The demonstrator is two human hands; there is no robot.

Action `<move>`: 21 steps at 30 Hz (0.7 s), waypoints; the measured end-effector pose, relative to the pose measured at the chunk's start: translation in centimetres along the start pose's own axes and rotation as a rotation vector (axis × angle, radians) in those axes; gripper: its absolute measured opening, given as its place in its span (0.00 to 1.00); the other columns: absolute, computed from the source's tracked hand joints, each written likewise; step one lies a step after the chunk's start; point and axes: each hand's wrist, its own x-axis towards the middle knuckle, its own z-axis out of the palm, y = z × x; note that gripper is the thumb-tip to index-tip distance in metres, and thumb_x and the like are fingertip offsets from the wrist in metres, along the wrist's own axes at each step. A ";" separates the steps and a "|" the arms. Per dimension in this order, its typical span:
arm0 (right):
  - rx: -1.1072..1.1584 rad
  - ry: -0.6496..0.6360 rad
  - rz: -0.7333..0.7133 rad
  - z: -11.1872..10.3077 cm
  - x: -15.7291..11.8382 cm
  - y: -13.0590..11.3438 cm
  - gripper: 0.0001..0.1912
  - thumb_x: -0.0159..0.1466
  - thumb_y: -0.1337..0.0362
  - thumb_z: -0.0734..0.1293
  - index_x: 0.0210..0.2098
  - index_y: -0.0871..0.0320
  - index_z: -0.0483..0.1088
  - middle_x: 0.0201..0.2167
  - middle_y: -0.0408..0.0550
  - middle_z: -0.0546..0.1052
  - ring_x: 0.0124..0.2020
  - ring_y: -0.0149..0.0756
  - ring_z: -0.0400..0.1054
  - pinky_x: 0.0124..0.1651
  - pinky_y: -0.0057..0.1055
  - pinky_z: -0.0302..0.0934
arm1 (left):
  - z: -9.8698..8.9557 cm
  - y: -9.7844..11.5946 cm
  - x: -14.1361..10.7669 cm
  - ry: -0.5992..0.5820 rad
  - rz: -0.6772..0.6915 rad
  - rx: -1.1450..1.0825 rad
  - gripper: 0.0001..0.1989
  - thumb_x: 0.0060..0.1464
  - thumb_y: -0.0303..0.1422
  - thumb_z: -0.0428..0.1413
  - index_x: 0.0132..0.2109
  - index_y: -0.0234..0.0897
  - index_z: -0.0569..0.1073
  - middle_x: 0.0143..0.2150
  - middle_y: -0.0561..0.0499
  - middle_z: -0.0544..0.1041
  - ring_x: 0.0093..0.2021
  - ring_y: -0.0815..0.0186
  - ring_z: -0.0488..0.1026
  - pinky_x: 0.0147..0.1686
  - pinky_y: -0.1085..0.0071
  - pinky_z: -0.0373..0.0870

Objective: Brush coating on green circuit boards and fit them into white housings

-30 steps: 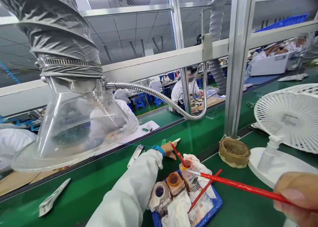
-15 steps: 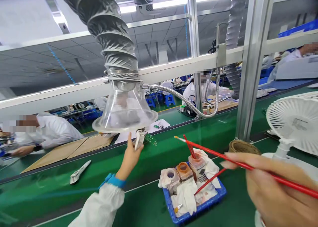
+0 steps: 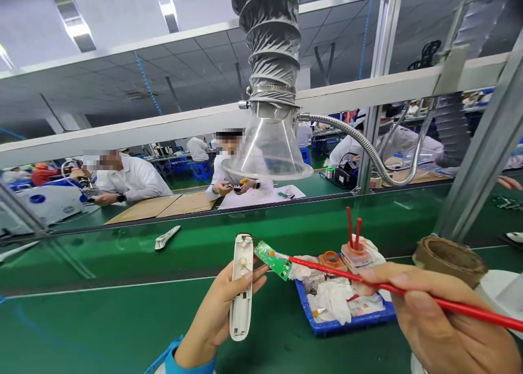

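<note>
My left hand (image 3: 223, 303) is closed around a long white plastic housing (image 3: 242, 319), its open inner side facing me. A green circuit board (image 3: 274, 260) hangs off the housing's upper end by thin wires, tilted to the right near my fingertips. In my right hand (image 3: 441, 308) is a red-handled paintbrush (image 3: 327, 267), pinched like a pen. Its bristle tip lies over the upper part of the board; whether it touches is hard to tell. Behind the brush sits a blue tray (image 3: 339, 329) with stained bottles and white cloths (image 3: 333, 297).
A clear fume hood (image 3: 272, 150) hangs above the conveyor. Another white housing (image 3: 167, 237) lies on the green belt (image 3: 122, 259). A brown tape roll (image 3: 449, 259) stands at right by a white fan base. Co-workers (image 3: 131, 172) sit across the line.
My left hand has drawn back from the belt with the white housing and board in it. My right hand has brought the brush tip over to the board. The view has swung left.
</note>
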 end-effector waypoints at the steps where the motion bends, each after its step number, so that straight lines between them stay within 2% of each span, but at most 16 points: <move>1: -0.001 -0.017 -0.002 0.1 0.0 0.0 0.08 0.65 0.67 0.61 0.42 0.53 0.70 0.37 0.45 0.77 0.39 0.34 0.73 0.43 0.24 0.70 | 0.0 -0.1 -0.1 -0.016 -0.017 -0.007 0.14 0.50 0.25 0.59 0.46 0.34 0.73 0.48 0.45 0.77 0.55 0.53 0.68 0.56 0.61 0.65; 7: -0.058 -0.077 -0.001 0.9 0.4 0.7 0.10 0.65 0.69 0.60 0.43 0.52 0.70 0.37 0.43 0.77 0.39 0.32 0.73 0.45 0.22 0.69 | -0.2 -1.0 -0.4 -0.063 -0.084 -0.036 0.16 0.49 0.23 0.60 0.47 0.33 0.73 0.45 0.44 0.78 0.52 0.53 0.70 0.53 0.60 0.68; 11: -0.159 -0.134 -0.027 1.2 0.5 0.6 0.09 0.66 0.67 0.59 0.42 0.51 0.70 0.36 0.42 0.77 0.37 0.34 0.73 0.51 0.30 0.68 | -0.1 -0.9 -0.6 -0.065 -0.090 -0.049 0.15 0.50 0.25 0.60 0.46 0.34 0.73 0.44 0.44 0.78 0.51 0.54 0.71 0.53 0.60 0.68; 13: -0.204 -0.134 -0.018 1.1 0.4 0.4 0.09 0.66 0.66 0.60 0.41 0.51 0.69 0.35 0.44 0.77 0.36 0.37 0.74 0.48 0.34 0.70 | -0.1 -0.8 -0.7 -0.054 -0.076 -0.051 0.14 0.50 0.27 0.60 0.45 0.34 0.74 0.43 0.45 0.78 0.49 0.56 0.73 0.53 0.61 0.68; 16: -0.271 -0.145 0.002 0.8 0.2 0.1 0.08 0.65 0.65 0.60 0.41 0.51 0.68 0.34 0.48 0.77 0.36 0.41 0.74 0.41 0.34 0.73 | 0.0 -0.6 -0.8 -0.054 -0.058 -0.043 0.14 0.47 0.31 0.63 0.44 0.36 0.75 0.41 0.47 0.79 0.46 0.58 0.74 0.51 0.63 0.69; 21: -0.382 -0.316 -0.127 0.0 -0.2 -0.1 0.09 0.66 0.64 0.58 0.43 0.53 0.67 0.35 0.47 0.77 0.36 0.36 0.74 0.41 0.25 0.72 | 0.6 -0.4 -0.9 0.104 -0.048 0.031 0.09 0.46 0.35 0.63 0.36 0.36 0.77 0.30 0.50 0.78 0.35 0.64 0.76 0.43 0.68 0.72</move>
